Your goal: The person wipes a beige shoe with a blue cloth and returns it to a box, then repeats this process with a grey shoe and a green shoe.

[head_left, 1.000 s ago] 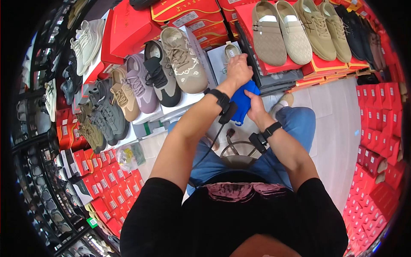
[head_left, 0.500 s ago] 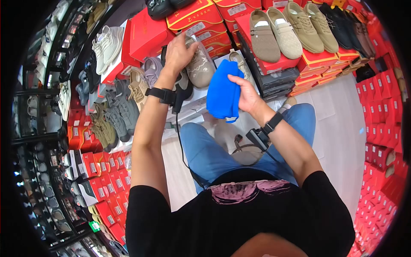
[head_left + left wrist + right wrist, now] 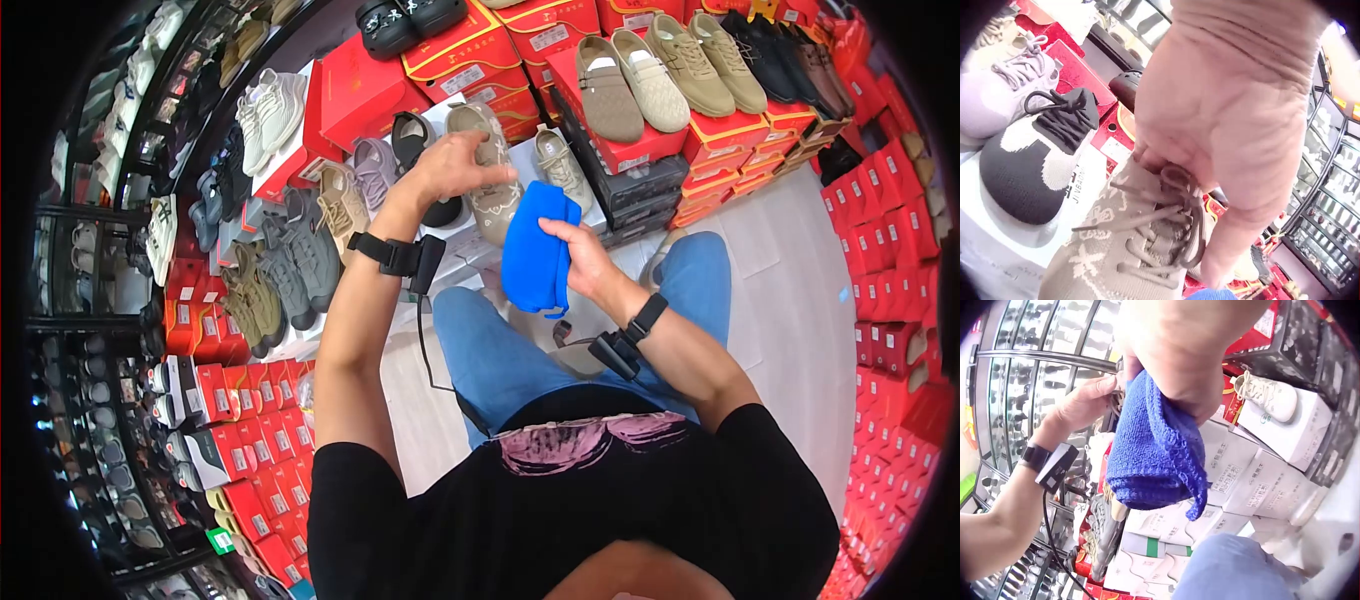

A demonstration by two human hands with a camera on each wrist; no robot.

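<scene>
The left wrist view crops the toe of a white-patterned beige knit shoe [image 3: 1100, 272]; the left hand [image 3: 1229, 125] probably hides its collar. A folded blue terry cloth [image 3: 532, 262] hides most fingers of the right hand [image 3: 590, 265].

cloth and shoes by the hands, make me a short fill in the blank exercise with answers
1. The right hand holds a ____ cloth.
2. The left hand is at a patterned beige shoe, and the cloth is in the ____ hand.
3. In the left wrist view, the dark-toed shoe stands ____ the lavender shoe and the patterned beige shoe.

Missing words: blue; right; between
</scene>
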